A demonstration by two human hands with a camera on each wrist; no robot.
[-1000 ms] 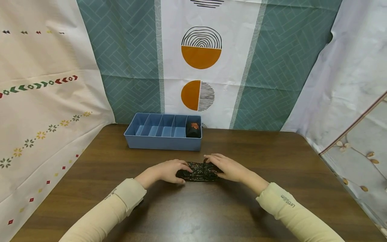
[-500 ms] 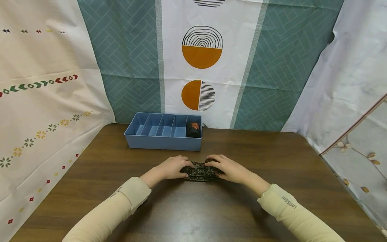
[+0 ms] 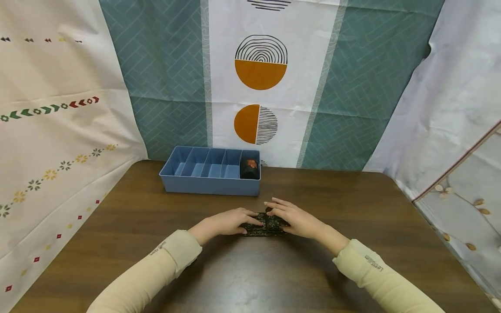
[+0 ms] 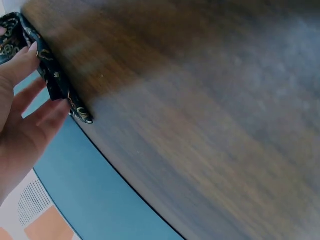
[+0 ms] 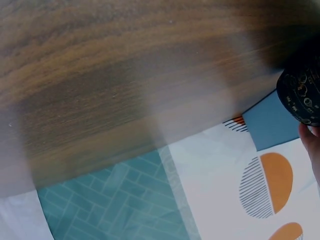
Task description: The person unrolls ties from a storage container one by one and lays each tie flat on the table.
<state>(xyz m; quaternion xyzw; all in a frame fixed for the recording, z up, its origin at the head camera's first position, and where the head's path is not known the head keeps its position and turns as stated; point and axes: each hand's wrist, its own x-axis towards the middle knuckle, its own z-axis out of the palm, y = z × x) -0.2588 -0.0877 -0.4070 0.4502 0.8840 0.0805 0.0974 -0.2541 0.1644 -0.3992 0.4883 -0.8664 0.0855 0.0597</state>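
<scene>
A folded black cloth (image 3: 273, 222) with a small gold-toned print lies on the table in front of me, its right part bunched into a thick roll. My left hand (image 3: 231, 221) holds the cloth's left end; in the left wrist view the thumb presses one side of the folded fabric (image 4: 56, 75) and the fingers lie on the other. The right hand (image 3: 296, 220) curls over the rolled right end, thumb at the near side and fingers at the far side. Only the roll's rounded edge (image 5: 301, 96) and a fingertip or two show in the right wrist view.
Behind the hands stands a blue divided box (image 3: 211, 185). Its rightmost compartment holds a black bundle (image 3: 249, 169) with an orange-red leaf print. The brown wooden table (image 3: 332, 191) ends at hanging patterned curtains (image 3: 352, 87) on the back and sides.
My left hand has moved right, toward the right hand, and the cloth between them has become shorter. The right hand stays almost in place over the rolled end.
</scene>
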